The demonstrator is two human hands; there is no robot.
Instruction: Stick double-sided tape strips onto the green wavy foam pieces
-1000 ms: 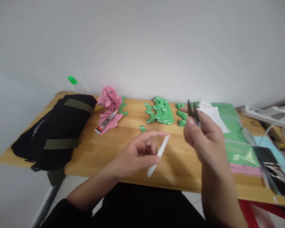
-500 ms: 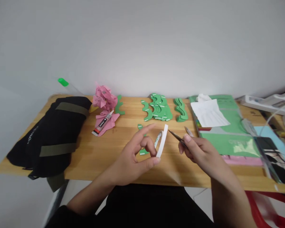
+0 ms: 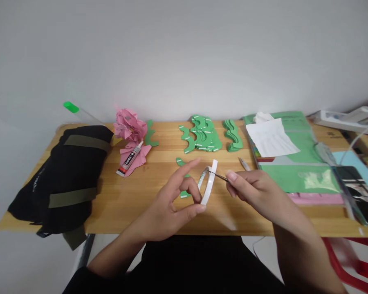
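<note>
head view: both hands at a white strip over a wooden table

head view, single camera, looking forward and down. left hand (image 3: pixel 174 204) is raised just above the near half of the wooden table (image 3: pixel 135 196). its thumb and a curled finger pinch the lower end of a white strip (image 3: pixel 209 187); the index finger is stretched out forward, apart from the others. the strip stands nearly upright and bends over at its top end, with a thinner layer curling away from it on the left side.

right hand (image 3: pixel 257 192) is just right of the strip. its fingers are pressed together around a pair of small dark scissors (image 3: pixel 219 176). the scissor tip touches the strip near its upper end. whether the blades are parted or closed cannot be told.

a small green piece (image 3: pixel 180 162) lies on the table just behind the left index finger. another green scrap lies partly hidden under the left hand.

further back, near the wall: a heap of green foam cutouts (image 3: pixel 204 136) at centre, and a smaller stack (image 3: pixel 233 139) beside it on the right. pink paper pieces (image 3: pixel 129 126) sit to the left, with a glue tube (image 3: pixel 129 158) lying on them. a black bag (image 3: pixel 64 171) fills the left end of the table. green sheets (image 3: pixel 297 163) with white paper (image 3: pixel 271 141) on top lie at the right.
</note>
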